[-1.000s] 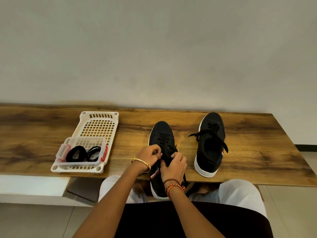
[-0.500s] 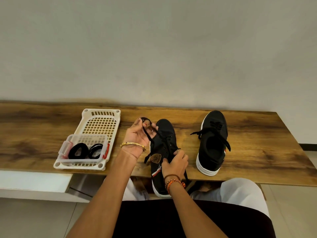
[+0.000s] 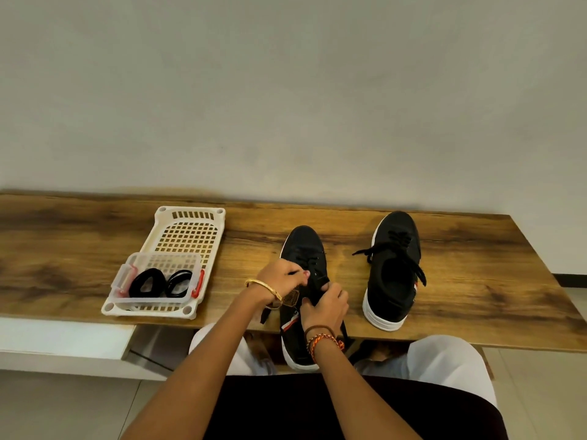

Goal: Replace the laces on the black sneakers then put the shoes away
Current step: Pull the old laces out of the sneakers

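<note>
The near sneaker [image 3: 303,265] lay at the bottom middle of the frame, its heel hanging over the tabletop [image 3: 476,281] edge. Half a second before, the left hand [image 3: 279,281] was up high, pulling a black lace [image 3: 313,274] out to the left. Now it had come back down and pinched the lace at the eyelets. The right hand [image 3: 327,304] curled on the lace too. That looked like one more row pulled loose. The other sneaker [image 3: 394,271] sat to the right, lace loose. Left of both, a white basket [image 3: 190,217] held a clear box [image 3: 127,274] of coiled laces [image 3: 147,282].
</note>
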